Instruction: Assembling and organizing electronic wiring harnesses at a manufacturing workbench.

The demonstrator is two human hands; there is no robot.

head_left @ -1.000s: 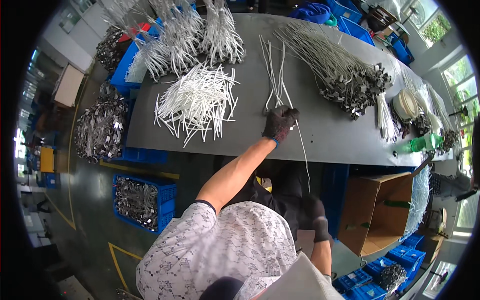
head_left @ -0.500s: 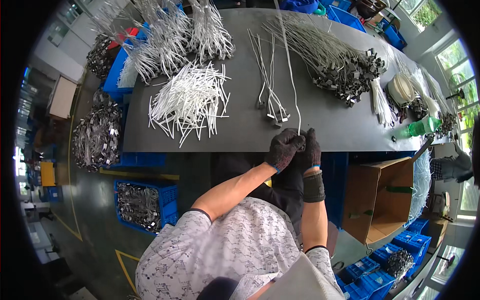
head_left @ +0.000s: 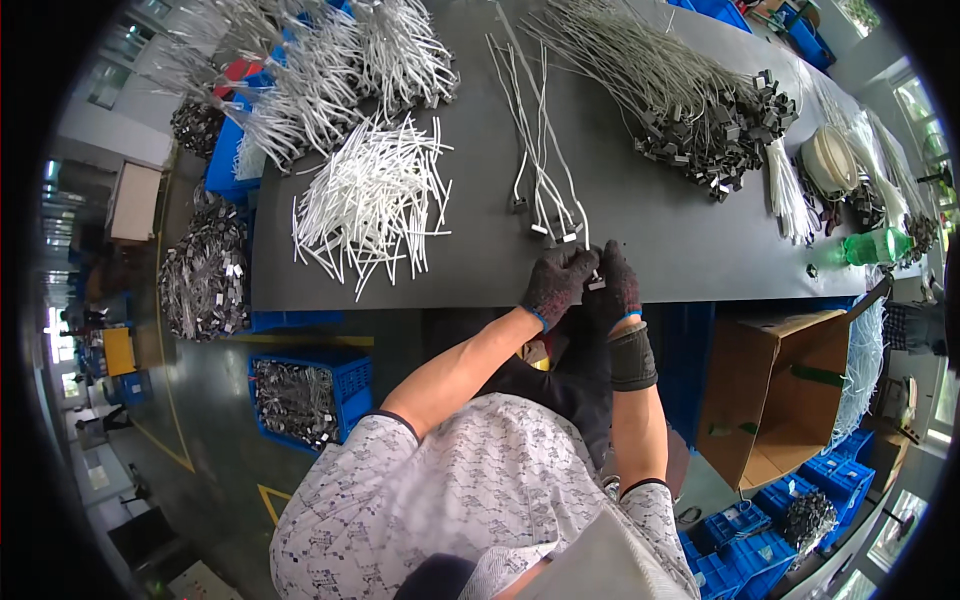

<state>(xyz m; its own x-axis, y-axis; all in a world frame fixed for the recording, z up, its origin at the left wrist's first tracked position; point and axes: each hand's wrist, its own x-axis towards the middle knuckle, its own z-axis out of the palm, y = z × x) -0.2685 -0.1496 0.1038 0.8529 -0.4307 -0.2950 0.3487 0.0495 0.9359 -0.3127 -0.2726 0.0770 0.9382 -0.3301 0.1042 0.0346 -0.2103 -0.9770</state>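
Observation:
My left hand (head_left: 558, 284) and my right hand (head_left: 616, 285), both in dark knit gloves, meet at the table's near edge. Pinched in the left fingers is a thin white cable (head_left: 583, 215), which runs away from me over the table. At its near end a small dark block with a white face (head_left: 597, 284) shows between the hands, against my right fingers. Just beyond the left hand lie a few similar cables (head_left: 538, 180) with dark end blocks. The gloves partly hide how the block is gripped.
A pile of short white tubes (head_left: 375, 205) lies left on the dark table (head_left: 480, 270), with bundled cables (head_left: 400, 55) behind. A big heap of cables with dark blocks (head_left: 710, 135) lies right, near a green bottle (head_left: 878, 246). An open cardboard box (head_left: 740, 395) stands below right.
Both hands have shifted slightly, and the held cable now lies closer to the loose cables. More of the white-faced block shows between my hands. The whole view has turned a little.

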